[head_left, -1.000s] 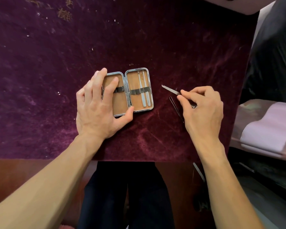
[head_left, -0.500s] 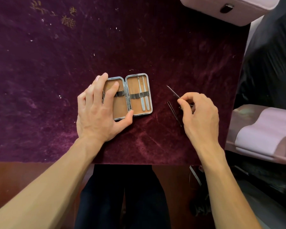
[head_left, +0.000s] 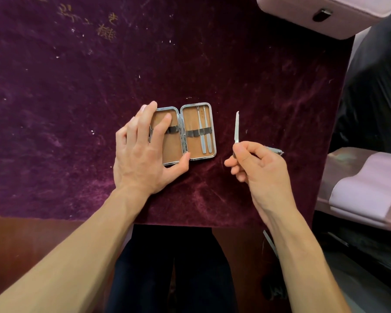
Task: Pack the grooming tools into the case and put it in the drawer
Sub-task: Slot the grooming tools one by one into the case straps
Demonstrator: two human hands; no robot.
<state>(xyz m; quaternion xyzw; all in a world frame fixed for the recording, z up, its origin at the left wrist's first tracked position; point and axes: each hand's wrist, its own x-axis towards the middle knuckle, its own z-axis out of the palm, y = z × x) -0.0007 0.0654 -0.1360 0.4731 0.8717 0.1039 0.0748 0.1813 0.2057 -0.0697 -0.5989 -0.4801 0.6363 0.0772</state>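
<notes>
A small metal-rimmed case with a tan lining lies open flat on the purple velvet cloth. Two slim silver tools sit under the elastic band in its right half. My left hand rests flat on the case's left half, fingers spread, thumb at the near rim. To the right of the case, my right hand pinches a thin silver tool that points up and away, lifted off the cloth. Behind that hand another metal tool lies on the cloth, mostly hidden.
A pale pink box with a dark clasp stands at the far right corner. A pink padded shape lies right of the table. The cloth's near edge runs just above my dark-clad legs.
My right hand has lifted the thin silver tool off the cloth and turned it upright. My left hand has stayed on the case.
</notes>
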